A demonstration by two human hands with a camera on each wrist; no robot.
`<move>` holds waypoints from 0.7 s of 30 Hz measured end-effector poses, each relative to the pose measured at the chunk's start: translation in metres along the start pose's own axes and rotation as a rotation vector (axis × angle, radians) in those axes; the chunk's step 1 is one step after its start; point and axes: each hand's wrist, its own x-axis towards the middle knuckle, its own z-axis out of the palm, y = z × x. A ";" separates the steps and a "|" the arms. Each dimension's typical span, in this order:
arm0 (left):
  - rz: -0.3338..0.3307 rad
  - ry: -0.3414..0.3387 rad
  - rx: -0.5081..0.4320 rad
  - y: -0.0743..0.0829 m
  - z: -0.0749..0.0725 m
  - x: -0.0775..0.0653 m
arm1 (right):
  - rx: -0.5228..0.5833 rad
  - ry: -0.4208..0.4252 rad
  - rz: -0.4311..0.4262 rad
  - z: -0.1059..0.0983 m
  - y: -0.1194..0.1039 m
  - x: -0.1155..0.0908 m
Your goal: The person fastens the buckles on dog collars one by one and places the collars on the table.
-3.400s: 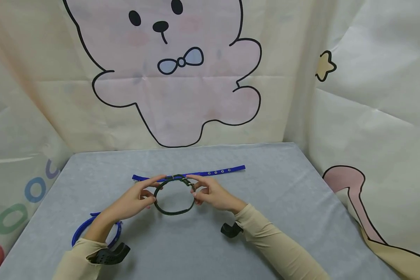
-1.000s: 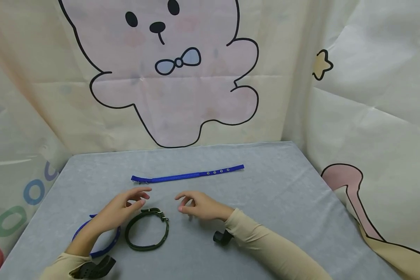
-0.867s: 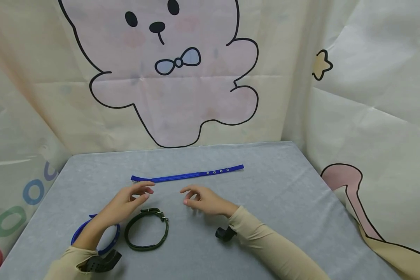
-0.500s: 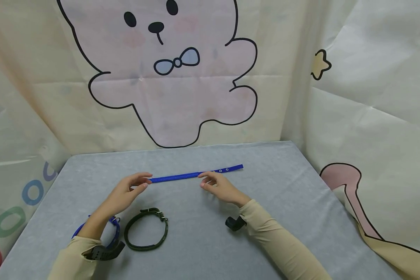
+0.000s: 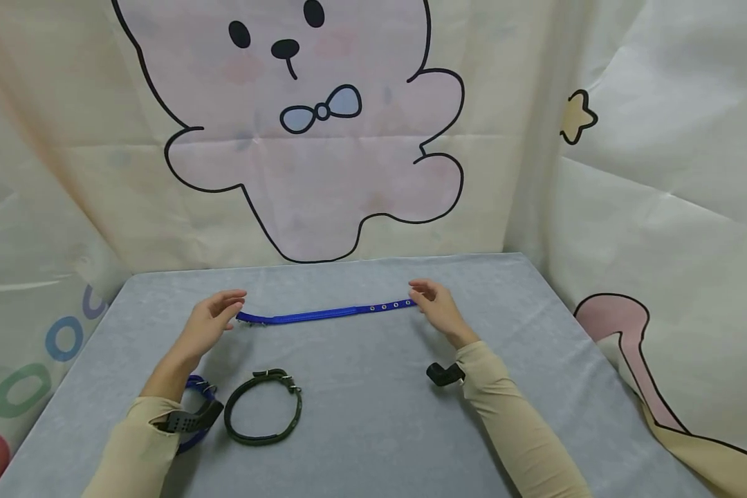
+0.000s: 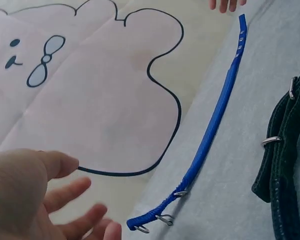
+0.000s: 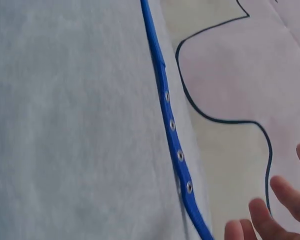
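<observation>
A blue pet collar (image 5: 324,315) with metal eyelets lies stretched out across the far part of the table. My left hand (image 5: 207,324) is beside its buckle end; in the left wrist view the spread fingers (image 6: 70,195) are apart from the collar. At the eyelet end is my right hand (image 5: 440,311), its fingers (image 7: 285,195) loosely bent and holding nothing in the right wrist view. A dark green collar (image 5: 230,415), buckled into a loop, lies nearer me. Partly hidden under my left wrist is a looped blue collar (image 5: 193,440).
Grey cloth covers the table (image 5: 361,422). Behind it hangs a cream curtain (image 5: 485,238) printed with a cartoon bear, and pale curtains stand on both sides. Each wrist wears a black device (image 5: 445,374).
The green collar, earlier held in both hands, now lies on the table by the looped blue one. Both hands have moved away and spread to opposite ends of the straight blue collar.
</observation>
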 end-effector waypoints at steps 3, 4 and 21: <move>-0.102 -0.013 -0.087 -0.006 -0.002 0.006 | -0.006 0.073 0.073 -0.012 0.015 0.006; -0.134 -0.017 -0.119 -0.008 -0.003 0.008 | -0.001 0.094 0.097 -0.014 0.022 0.009; -0.279 -0.042 -0.371 -0.036 0.004 0.025 | 0.357 0.071 0.402 -0.029 0.041 0.020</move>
